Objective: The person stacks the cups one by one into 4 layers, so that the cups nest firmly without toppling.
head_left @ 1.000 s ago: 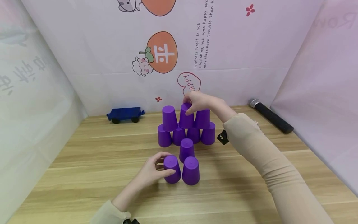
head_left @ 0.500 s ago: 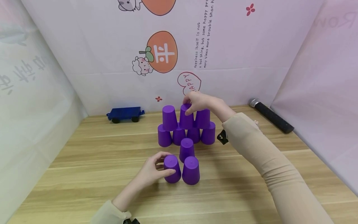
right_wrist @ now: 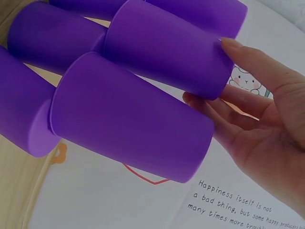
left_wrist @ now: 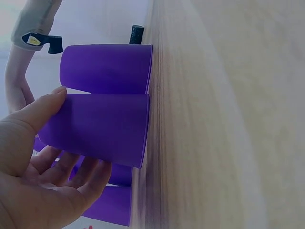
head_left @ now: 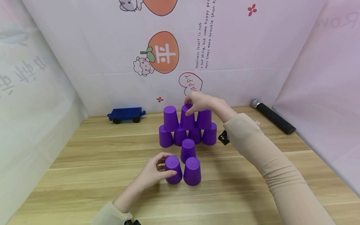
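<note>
Upside-down purple cups stand in two tiers toward the back, several below and three on top. My right hand (head_left: pixel 198 102) grips the middle cup (right_wrist: pixel 167 50) of the upper tier near its base, thumb on one side and fingers on the other. That cup rests on the lower cups. Beside it in the right wrist view is the upper tier's right cup (right_wrist: pixel 128 119). Nearer to me, my left hand (head_left: pixel 156 168) holds the left front cup (left_wrist: pixel 97 126), which stands on the table. Close to its right is another front cup (head_left: pixel 192 171), with a single cup (head_left: pixel 188 151) just behind.
A blue toy wagon (head_left: pixel 126 115) is at the back left of the wooden table (head_left: pixel 84 187). At the back right lies a black microphone (head_left: pixel 272 116). A printed white cloth (head_left: pixel 112 56) hangs behind the cups, with white cloth on both sides.
</note>
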The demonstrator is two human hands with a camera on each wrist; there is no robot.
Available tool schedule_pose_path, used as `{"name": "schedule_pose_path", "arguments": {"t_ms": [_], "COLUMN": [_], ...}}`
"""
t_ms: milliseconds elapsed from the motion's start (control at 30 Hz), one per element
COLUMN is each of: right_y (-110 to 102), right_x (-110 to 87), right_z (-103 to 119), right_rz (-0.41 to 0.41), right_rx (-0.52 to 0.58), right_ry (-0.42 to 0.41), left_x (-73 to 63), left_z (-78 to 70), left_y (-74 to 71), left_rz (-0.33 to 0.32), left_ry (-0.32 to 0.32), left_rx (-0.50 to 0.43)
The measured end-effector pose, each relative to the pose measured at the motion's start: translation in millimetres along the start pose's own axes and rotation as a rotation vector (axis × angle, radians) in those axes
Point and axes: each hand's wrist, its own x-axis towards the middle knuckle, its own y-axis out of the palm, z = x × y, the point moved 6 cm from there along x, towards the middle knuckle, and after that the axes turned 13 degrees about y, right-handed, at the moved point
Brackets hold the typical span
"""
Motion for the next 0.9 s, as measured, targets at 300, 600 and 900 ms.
{"name": "schedule_pose_path", "arguments": {"t_ms": [300, 600, 900], "right_y": [-14.7, -21.3, 9.2], "right_x": [-20.0, -56.9, -98.3], "right_z": [-4.6, -20.8, -48.3], "right_rz": [-0.107, -0.281, -0.402], "right_rx": [0.103, 0.276, 0.343], "right_ry": [-0.074, -0.067, -0.001], "left_x": [-0.4, -3.1, 3.2], "left_z": [-1.3, -1.0, -19.8], "left_y": [0.1, -8.7, -29.3], "left_rz": [0.011, -0.023, -0.083], "left_ry": [-0.001, -0.062, -0.015], "left_rx": [-0.006, -0.005, 0.069]}}
